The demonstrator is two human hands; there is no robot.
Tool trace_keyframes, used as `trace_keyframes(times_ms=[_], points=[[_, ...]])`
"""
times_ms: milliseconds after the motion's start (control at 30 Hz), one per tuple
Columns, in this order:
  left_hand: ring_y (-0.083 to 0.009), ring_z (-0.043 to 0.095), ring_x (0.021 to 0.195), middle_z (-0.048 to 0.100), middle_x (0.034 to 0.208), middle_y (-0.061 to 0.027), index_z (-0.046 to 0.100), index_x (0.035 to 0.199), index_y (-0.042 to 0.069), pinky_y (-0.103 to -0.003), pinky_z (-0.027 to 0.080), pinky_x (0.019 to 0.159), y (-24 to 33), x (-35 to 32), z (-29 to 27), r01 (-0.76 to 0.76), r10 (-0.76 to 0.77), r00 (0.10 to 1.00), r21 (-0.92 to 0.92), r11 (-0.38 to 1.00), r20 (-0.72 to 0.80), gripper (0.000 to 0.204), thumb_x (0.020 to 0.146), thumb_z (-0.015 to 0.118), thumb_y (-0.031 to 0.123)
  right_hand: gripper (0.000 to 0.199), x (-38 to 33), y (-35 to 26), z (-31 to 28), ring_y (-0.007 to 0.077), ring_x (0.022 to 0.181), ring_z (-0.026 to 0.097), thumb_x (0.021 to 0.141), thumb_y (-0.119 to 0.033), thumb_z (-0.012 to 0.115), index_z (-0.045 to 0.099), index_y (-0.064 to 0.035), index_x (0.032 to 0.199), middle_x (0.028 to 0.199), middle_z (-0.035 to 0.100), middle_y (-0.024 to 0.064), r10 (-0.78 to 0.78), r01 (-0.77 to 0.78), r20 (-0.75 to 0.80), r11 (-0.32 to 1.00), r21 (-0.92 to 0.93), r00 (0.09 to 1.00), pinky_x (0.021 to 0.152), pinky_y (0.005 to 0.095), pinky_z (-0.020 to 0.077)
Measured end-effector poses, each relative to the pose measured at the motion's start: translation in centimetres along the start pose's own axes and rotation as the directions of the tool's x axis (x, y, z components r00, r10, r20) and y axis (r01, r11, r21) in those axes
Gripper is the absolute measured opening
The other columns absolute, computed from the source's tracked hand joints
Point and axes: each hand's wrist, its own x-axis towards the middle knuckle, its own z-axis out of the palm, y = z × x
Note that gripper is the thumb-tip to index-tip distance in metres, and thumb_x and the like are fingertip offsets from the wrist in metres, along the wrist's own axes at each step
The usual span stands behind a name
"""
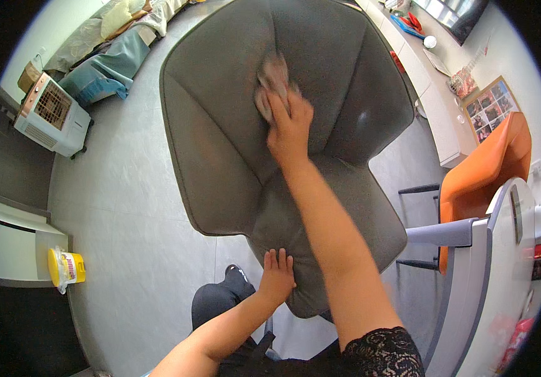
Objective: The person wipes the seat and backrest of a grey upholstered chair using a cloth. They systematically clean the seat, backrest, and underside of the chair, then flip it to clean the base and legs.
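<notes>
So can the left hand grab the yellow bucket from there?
Probably not without moving: the left hand rests on the gray chair, and the yellow bucket looks well off to the left, with floor in between.

On the left, a white air cooler (pixel 52 116) stands on the grey floor (pixel 110 213), near what is probably a couch (pixel 97 72) under loose covers, with a yellow tub (pixel 77 267) farther down. On the right, an orange chair (pixel 485 166) stands beside a white surface (pixel 500 264), near a photo board (pixel 491 112) and a long white cabinet (pixel 441 119).
</notes>
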Motion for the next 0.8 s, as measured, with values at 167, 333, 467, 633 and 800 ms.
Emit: trace_keyframes(times_ms=[167, 333, 467, 633, 800], points=[[-0.0533, 0.034, 0.132, 0.035, 0.145, -0.0316, 0.043, 0.139, -0.004, -0.062, 0.019, 0.112, 0.1, -0.4, 1.0, -0.012, 0.013, 0.998, 0.021, 1.000, -0.054, 0.085, 0.077, 0.069, 0.049, 0.052, -10.9, 0.9, -0.3, 0.0403, 0.115, 0.050, 0.075, 0.007, 0.059, 0.058, -0.0110, 0.123, 0.127, 0.051, 0.0178, 0.381, -0.414, 0.251, 0.905, 0.096, 0.890, 0.097, 0.0456, 0.0401], [-0.0540, 0.035, 0.131, 0.035, 0.145, -0.0323, 0.043, 0.139, -0.005, -0.063, 0.018, 0.112, -0.1, -0.3, 0.5, -0.010, 0.011, 0.999, 0.023, 1.000, -0.034, 0.086, 0.076, 0.069, 0.049, 0.033, 7.4, -5.0, -5.4, 0.0367, 0.109, 0.057, 0.086, -0.010, 0.060, 0.061, -0.0035, 0.119, 0.119, 0.058, 0.0184, 0.090, -0.090, 0.016, 0.938, 0.334, 0.996, 0.092, 0.0403, 0.0454], [-0.0536, 0.031, 0.134, 0.033, 0.147, -0.0309, 0.041, 0.141, -0.004, -0.062, 0.015, 0.112, -0.3, -0.3, -0.5, 0.001, -0.002, 0.999, 0.011, 1.000, 0.037, 0.083, 0.081, 0.067, 0.047, 0.036, 12.4, -9.2, -2.8, 0.0376, 0.110, 0.048, 0.080, -0.016, 0.068, 0.066, -0.0121, 0.116, 0.125, 0.053, 0.0141, -0.056, 0.063, -0.035, 0.957, 0.285, 0.998, 0.096, 0.0465, 0.0377], [-0.0535, 0.030, 0.135, 0.032, 0.148, -0.0305, 0.042, 0.141, -0.004, -0.062, 0.015, 0.112, -0.6, 0.1, 3.1, -0.072, 0.071, 0.986, 0.000, 0.997, -0.154, 0.078, 0.084, 0.063, 0.045, 0.042, -0.7, -10.4, -0.4, 0.0370, 0.120, 0.041, 0.077, -0.014, 0.071, 0.068, -0.0189, 0.118, 0.136, 0.047, 0.0086, 0.072, -0.079, 0.050, 0.985, 0.155, 0.996, 0.103, 0.0468, 0.0328], [-0.0513, 0.027, 0.137, 0.033, 0.150, -0.0264, 0.041, 0.143, 0.003, -0.062, 0.015, 0.112, 0.6, 0.0, 0.9, -0.019, 0.020, 1.000, 0.072, 0.997, -0.009, 0.072, 0.086, 0.060, 0.042, 0.035, -10.5, -6.5, -2.6, 0.0369, 0.112, 0.050, 0.083, -0.009, 0.065, 0.068, -0.0170, 0.117, 0.127, 0.057, 0.0119, 0.302, -0.381, 0.324, 0.899, 0.217, 0.897, 0.096, 0.0454, 0.0396]])
